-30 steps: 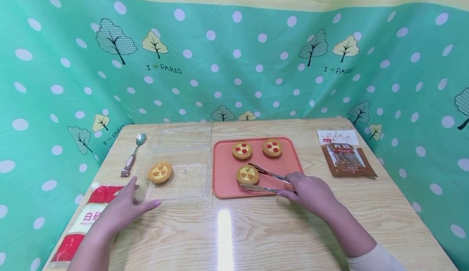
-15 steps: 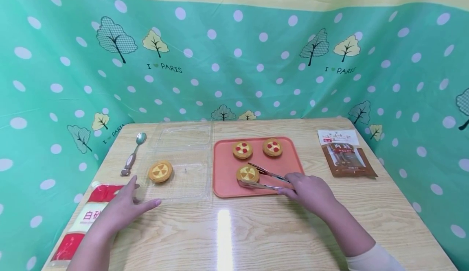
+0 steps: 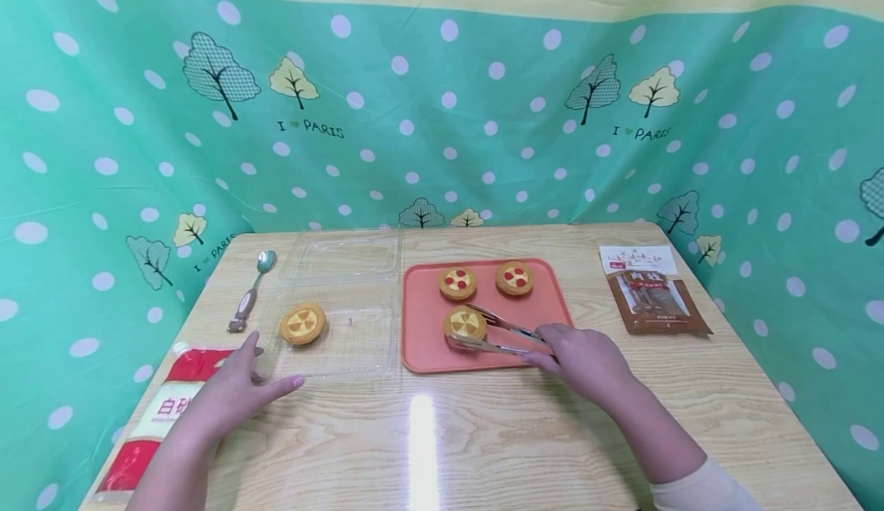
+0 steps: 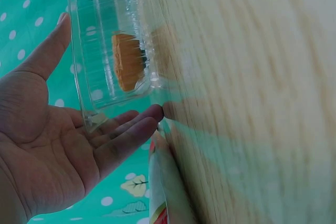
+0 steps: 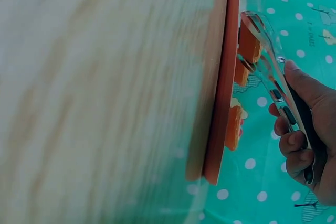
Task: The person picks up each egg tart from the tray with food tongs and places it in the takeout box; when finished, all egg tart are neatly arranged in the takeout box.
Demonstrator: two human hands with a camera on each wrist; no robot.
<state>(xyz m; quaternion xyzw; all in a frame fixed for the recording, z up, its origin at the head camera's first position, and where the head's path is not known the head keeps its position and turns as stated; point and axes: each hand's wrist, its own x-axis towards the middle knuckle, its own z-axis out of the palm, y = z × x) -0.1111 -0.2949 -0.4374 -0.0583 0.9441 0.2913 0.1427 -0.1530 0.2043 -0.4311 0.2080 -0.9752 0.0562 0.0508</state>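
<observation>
My right hand grips a pair of metal tongs. Their tips straddle a round tart with a wedge-patterned top, on the front of the pink tray. Seen from the right wrist, the tongs have one arm along each side of it. Fingers spread, my left hand stays by the front left corner of a clear plastic container, its fingers at that corner in the left wrist view. A similar tart sits inside the container's left part.
Two tarts with red toppings, one to the left and one to the right, lie at the tray's back. A spoon and a red-and-white bag are at left. A brown packet lies at right.
The tongs' near arm has moved in against the front of the tart, narrowing the gap between the tips. The tart has shifted very slightly. My left hand stays in place.
</observation>
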